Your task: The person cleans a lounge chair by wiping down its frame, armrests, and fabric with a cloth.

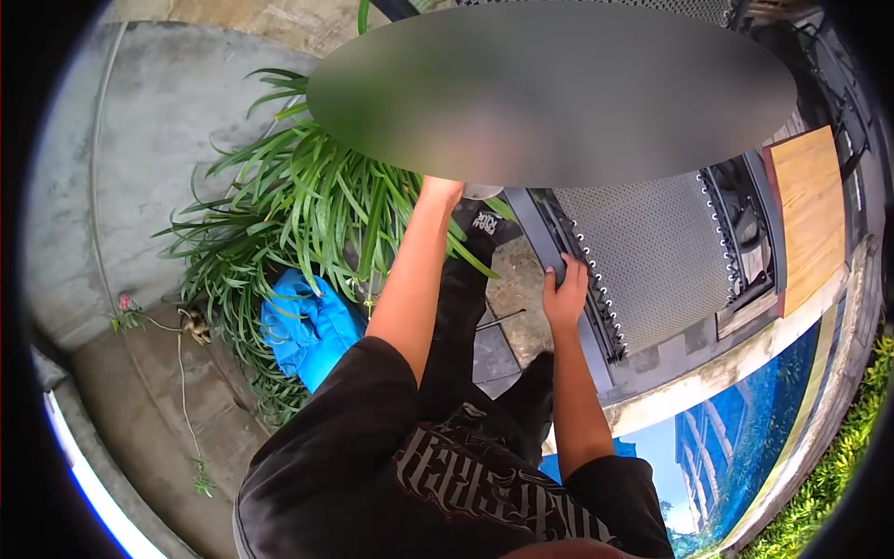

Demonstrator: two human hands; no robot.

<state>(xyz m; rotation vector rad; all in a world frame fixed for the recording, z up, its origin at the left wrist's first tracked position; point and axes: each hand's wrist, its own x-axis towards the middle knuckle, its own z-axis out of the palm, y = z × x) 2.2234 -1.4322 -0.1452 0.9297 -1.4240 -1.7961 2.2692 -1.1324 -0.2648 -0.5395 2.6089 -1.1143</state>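
Observation:
My left hand [447, 186] shows only at the wrist, beside the green long-leaved plant [317, 186]; a large blur covers its fingers and whatever they touch. Just past the wrist, a small pale grey edge [482, 192] peeks out under the blur. My right hand [565, 289] is closed on the dark rail of a frame [534, 228], thumb on one side and fingers on the other. Grey perforated mesh [652, 252] is laced along this frame. The frame's upper part is hidden by the blur.
A bright blue cloth or bag [312, 326] lies against the plant. At the right are a wooden board [808, 219] and a pale curved ledge [689, 382], with blue reflective panels beyond. A concrete wall [186, 121] stands at the left. My feet are on dark tiles [494, 354].

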